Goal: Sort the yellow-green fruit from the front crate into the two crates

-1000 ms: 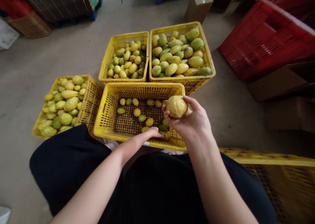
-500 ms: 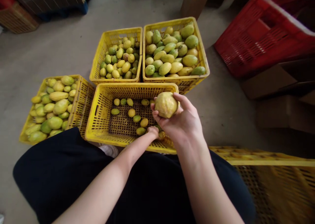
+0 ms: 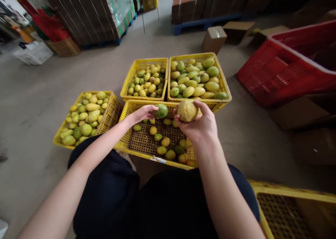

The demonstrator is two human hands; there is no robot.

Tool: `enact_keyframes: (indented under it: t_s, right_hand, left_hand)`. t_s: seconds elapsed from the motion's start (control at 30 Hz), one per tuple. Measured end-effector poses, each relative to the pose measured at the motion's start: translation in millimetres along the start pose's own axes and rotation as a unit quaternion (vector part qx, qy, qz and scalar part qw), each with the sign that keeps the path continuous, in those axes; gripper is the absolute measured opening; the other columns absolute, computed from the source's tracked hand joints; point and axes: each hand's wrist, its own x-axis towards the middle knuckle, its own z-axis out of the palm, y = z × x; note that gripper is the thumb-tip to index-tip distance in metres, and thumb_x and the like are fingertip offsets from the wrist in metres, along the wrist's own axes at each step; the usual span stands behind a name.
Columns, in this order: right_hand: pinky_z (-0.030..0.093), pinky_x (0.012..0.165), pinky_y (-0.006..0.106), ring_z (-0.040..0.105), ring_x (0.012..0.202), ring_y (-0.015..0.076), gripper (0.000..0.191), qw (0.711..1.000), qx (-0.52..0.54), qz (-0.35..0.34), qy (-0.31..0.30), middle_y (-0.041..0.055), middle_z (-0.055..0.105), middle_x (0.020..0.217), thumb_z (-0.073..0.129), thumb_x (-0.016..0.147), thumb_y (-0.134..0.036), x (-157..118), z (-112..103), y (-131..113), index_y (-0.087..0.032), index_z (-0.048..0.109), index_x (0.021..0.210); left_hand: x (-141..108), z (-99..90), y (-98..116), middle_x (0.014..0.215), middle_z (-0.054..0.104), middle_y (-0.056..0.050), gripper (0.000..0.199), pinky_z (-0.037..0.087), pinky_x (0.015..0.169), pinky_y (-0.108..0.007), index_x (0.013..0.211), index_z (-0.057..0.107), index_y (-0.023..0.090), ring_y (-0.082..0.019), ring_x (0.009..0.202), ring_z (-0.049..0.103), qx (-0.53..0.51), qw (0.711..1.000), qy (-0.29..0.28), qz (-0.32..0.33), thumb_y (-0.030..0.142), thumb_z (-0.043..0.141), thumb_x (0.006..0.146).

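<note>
My left hand [image 3: 145, 113] is closed on a small green fruit [image 3: 160, 111], holding it by its left end above the yellow crate [image 3: 126, 143] before me. Resting in my upturned right hand [image 3: 203, 125] is a larger, lumpy yellow fruit [image 3: 187, 110], with the fingers curled round it over that crate's right side. Several small yellow and green fruits [image 3: 161, 150] lie scattered on the crate's perforated floor. What exact kind of fruit these are I cannot tell.
Behind stand two yellow crates of fruit, one with smaller fruits [image 3: 147, 83], one with larger ones [image 3: 193, 76]. Another full crate [image 3: 86, 116] is at the left. At right are a red basket [image 3: 278, 71] and cardboard boxes [image 3: 309, 113]; a yellow crate [image 3: 286, 211] sits lower right.
My left hand has risen out of the front crate with the green fruit. My right hand still holds the lumpy yellow fruit. The view has tilted up, showing more floor and stacked boxes.
</note>
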Motion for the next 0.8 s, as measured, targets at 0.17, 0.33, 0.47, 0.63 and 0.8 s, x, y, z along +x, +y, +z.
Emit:
enact_keyframes:
  t_s: [0.17, 0.33, 0.47, 0.63, 0.8]
  right_hand:
    - [0.047, 0.046, 0.025, 0.064, 0.059, 0.0176, 0.011, 0.999, -0.041, 0.011, 0.026, 0.0002, 0.065, 0.067, 0.06, 0.073, -0.024, -3, 19, 23, -0.02, 0.059, 0.083]
    - [0.047, 0.042, 0.026, 0.063, 0.054, 0.018, 0.016, 0.997, -0.068, -0.005, 0.026, -0.0001, 0.067, 0.066, 0.065, 0.074, -0.035, -12, 25, 44, -0.021, 0.062, 0.082]
    - [0.044, 0.039, 0.024, 0.064, 0.054, 0.0175, 0.021, 0.997, -0.065, -0.038, 0.021, 0.0, 0.068, 0.065, 0.064, 0.075, -0.04, -17, 24, 47, -0.02, 0.063, 0.081]
    - [0.039, 0.036, 0.025, 0.061, 0.049, 0.0171, 0.025, 0.992, -0.079, -0.093, -0.024, 0.0019, 0.068, 0.062, 0.062, 0.072, -0.042, -14, 29, 53, -0.017, 0.066, 0.075]
    - [0.05, 0.054, 0.028, 0.065, 0.062, 0.0177, 0.025, 0.966, -0.094, -0.236, -0.038, -0.0004, 0.069, 0.066, 0.066, 0.068, -0.042, 0, 36, 72, -0.018, 0.068, 0.073]
  left_hand:
    - [-65, -3.7, 47, 0.104, 0.07, -0.01, 0.04, 0.053, 0.084, -0.032, 0.113, 0.06, 0.016, -0.022, 0.098, 0.066, -0.259, 0.958, -0.03, 0.116, 0.019, 0.055, 0.074]
    - [-71, 10.4, 36, 0.09, 0.069, -0.011, 0.021, 0.057, 0.068, -0.027, 0.098, 0.062, 0.015, -0.02, 0.087, 0.068, -0.514, 0.857, 0.008, 0.042, 0.03, 0.056, 0.084]
    - [-58, 11.6, 32, 0.075, 0.066, -0.004, 0.008, 0.057, 0.065, -0.026, 0.084, 0.061, 0.017, -0.016, 0.076, 0.067, -0.597, 0.799, 0.057, 0.045, 0.025, 0.058, 0.083]
    - [-53, 19.8, 33, 0.072, 0.067, -0.001, 0.004, 0.057, 0.082, -0.033, 0.076, 0.063, 0.017, -0.013, 0.072, 0.066, -0.595, 0.793, 0.045, 0.121, 0.018, 0.06, 0.078]
    - [-52, 38.0, 22, 0.081, 0.073, -0.004, 0.015, 0.053, 0.09, -0.034, 0.08, 0.071, 0.015, -0.017, 0.082, 0.069, -0.519, 0.83, 0.039, 0.199, 0.017, 0.061, 0.069]
